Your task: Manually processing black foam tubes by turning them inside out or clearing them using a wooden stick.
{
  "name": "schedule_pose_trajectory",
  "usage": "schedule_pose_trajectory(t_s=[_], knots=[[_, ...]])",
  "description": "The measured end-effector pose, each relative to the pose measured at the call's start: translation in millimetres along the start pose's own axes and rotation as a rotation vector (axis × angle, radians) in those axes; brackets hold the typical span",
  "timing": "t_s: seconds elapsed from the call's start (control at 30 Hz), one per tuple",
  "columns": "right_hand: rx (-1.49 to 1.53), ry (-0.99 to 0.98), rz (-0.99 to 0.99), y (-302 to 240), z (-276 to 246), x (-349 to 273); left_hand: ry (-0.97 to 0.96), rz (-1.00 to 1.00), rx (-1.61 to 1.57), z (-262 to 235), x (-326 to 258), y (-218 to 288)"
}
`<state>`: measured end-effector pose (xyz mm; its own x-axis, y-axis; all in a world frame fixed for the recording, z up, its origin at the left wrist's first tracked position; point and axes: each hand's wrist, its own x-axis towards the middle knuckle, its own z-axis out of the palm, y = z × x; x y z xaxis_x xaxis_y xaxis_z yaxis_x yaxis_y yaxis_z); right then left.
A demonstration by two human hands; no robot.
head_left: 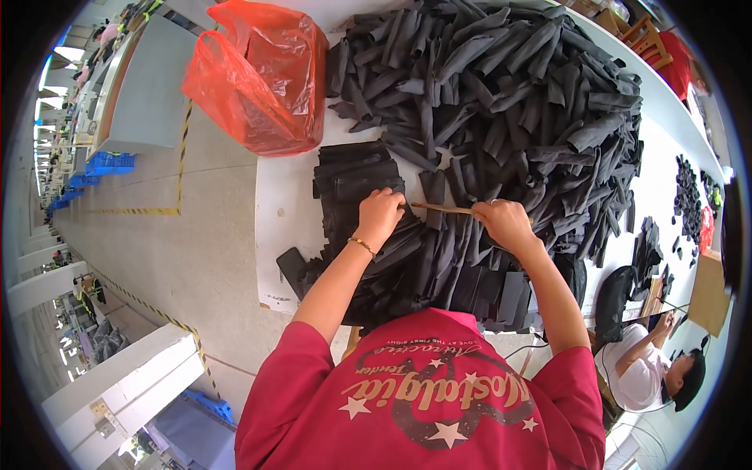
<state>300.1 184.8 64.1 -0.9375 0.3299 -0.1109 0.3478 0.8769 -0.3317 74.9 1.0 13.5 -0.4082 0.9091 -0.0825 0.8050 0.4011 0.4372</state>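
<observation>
My right hand (505, 223), with a ring on one finger, is closed on a thin brown wooden stick (445, 208). The stick points left, and its darker tip ends just short of my left hand (381, 215). That hand, a beaded bracelet at its wrist, has its fingers pinched together at the edge of the flat black fabric pieces (356, 168). What sits between those fingertips is too small to make out, though something black shows there. More black fabric strips (442, 266) lie under and between both hands, spread toward my body.
A large heap of black rolled fabric pieces (509, 94) covers the table's far and right side. A red plastic bag (274, 86) stands at the far left corner. Near the left edge lies a black phone (291, 269). A person in white (636, 368) sits at the right.
</observation>
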Motion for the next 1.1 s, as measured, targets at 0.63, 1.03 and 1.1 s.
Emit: schedule_pose_trajectory(t_s=[0.63, 1.03, 1.1], knots=[[0.095, 0.011, -0.063, -5, -54, 3, 0.021, 0.02, -0.25, -43, -2, -4], [0.878, 0.148, 0.042, -79, -9, 9, 0.559, 0.417, -0.275, -90, -30, 96], [1.028, 0.018, 0.203, -93, -1, 2, 0.932, 0.121, -0.424, -96, -48, 79]])
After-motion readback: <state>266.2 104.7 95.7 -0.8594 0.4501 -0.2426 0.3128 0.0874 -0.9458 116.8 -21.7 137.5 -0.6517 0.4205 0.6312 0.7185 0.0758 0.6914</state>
